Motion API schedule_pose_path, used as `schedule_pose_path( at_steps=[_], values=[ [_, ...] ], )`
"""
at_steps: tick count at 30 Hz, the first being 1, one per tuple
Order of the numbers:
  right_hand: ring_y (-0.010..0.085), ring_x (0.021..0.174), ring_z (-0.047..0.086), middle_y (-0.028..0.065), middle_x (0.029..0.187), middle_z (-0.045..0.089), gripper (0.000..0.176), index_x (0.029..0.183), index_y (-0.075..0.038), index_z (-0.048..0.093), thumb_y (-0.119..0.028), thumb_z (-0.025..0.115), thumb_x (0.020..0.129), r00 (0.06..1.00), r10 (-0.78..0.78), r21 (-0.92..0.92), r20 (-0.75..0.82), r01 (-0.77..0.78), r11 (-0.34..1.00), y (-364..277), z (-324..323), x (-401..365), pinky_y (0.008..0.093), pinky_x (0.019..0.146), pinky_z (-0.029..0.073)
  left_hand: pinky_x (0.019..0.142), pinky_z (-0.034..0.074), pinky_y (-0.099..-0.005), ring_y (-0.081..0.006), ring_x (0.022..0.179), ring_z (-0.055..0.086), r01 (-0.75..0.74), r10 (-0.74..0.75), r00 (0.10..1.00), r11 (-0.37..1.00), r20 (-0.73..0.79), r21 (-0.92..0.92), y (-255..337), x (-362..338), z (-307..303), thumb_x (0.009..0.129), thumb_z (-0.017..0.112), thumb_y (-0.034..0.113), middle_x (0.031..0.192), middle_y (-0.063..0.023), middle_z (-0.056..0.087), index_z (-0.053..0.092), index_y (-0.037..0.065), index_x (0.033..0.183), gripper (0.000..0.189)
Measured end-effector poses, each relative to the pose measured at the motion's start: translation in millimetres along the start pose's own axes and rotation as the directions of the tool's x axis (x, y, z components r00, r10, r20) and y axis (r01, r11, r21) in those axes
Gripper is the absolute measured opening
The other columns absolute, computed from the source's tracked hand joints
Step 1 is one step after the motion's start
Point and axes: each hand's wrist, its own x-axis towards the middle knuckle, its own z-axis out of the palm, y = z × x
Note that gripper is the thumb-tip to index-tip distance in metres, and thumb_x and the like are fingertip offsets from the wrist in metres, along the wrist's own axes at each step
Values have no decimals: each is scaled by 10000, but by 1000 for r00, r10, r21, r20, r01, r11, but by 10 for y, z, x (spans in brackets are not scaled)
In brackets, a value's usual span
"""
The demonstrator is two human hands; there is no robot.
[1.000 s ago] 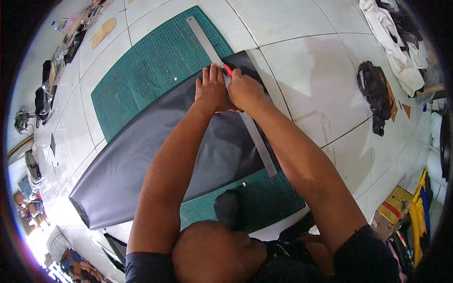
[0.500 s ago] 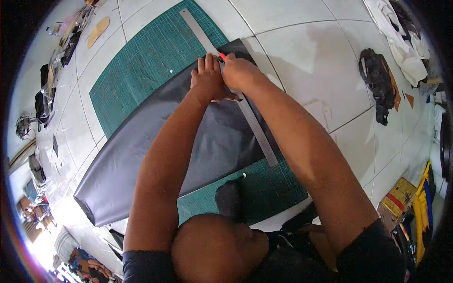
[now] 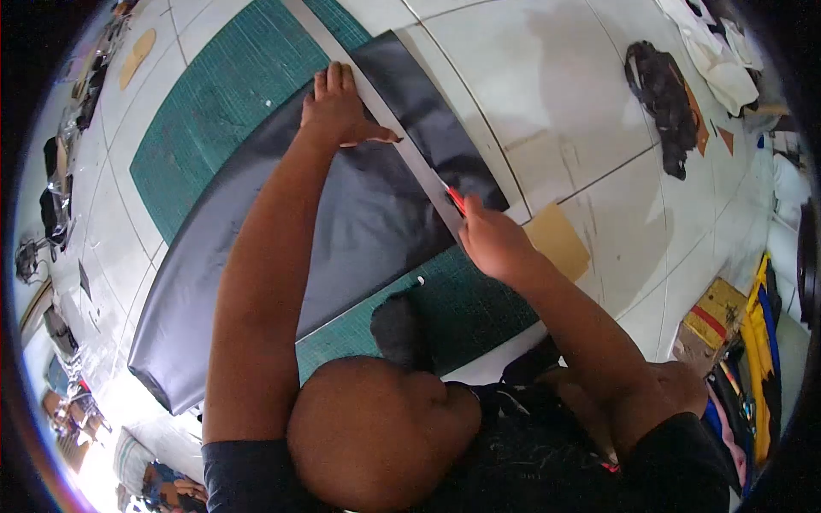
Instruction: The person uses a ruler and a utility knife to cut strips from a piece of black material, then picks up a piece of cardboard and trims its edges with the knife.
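A sheet of black material [image 3: 368, 214] lies across the green cutting mat [image 3: 218, 111]. The long metal ruler [image 3: 376, 104] runs diagonally over the sheet and the mat. My left hand [image 3: 335, 111] presses flat beside the ruler, with its fingers apart and its thumb on the metal. Near the sheet's lower right edge, my right hand [image 3: 496, 239] is closed round a red cutter [image 3: 457, 199], whose blade tip is at the ruler's right edge. Black material lies on both sides of the ruler.
White floor tiles [image 3: 513, 77] surround the mat. A tan piece [image 3: 558, 242] lies right of my right hand. Dark cloth [image 3: 663, 103] is at the upper right. A yellow box [image 3: 718, 315] stands at the right, and a tan sole-shaped piece [image 3: 138, 58] is at the upper left.
My right hand has moved with the red cutter down along the ruler, away from my left hand. The view has shifted, and the tan piece at the right now shows.
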Motion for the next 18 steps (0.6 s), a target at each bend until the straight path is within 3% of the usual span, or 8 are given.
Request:
schedule_pose_path(
  at_steps=[7, 13, 16, 18],
  values=[
    [458, 844, 669, 266, 885, 668, 253, 1114, -5, 409, -188, 499, 964, 974, 163, -74, 155, -153, 985, 560, 335, -915, 565, 749, 530, 1148, 319, -539, -396, 1497, 139, 0, 0, 1000, 1000, -14, 3, 13, -16, -22, 526, 814, 760, 1615, -199, 146, 138, -23, 1548, 1454],
    [452, 798, 670, 254, 829, 665, 219, 1076, -14, 428, -207, 476, 983, 994, 88, -172, 66, -75, 982, 525, 174, -942, 575, 728, 523, 1146, 314, -545, -402, 1496, 139, -1, 1, 1000, 1000, -17, -26, 11, -54, -31, 546, 811, 753, 1619, -205, 129, 109, -29, 1548, 1452],
    [469, 782, 641, 254, 834, 649, 244, 1114, -30, 429, -235, 489, 996, 994, 97, -67, 43, -94, 993, 207, -289, -872, 567, 679, 487, 1155, 294, -543, -407, 1497, 131, 20, -19, 1000, 999, 9, -43, 13, -63, -39, 551, 815, 743, 1622, -205, 117, 86, -30, 1549, 1458],
    [465, 748, 649, 256, 797, 652, 250, 1099, -26, 431, -255, 467, 1005, 997, 9, -34, -75, -12, 999, 111, -389, -554, 573, 674, 497, 1167, 270, -539, -403, 1501, 123, 30, -28, 999, 998, 31, -55, 24, -69, -65, 550, 823, 730, 1627, -203, 101, 80, -32, 1550, 1460]
  ],
)
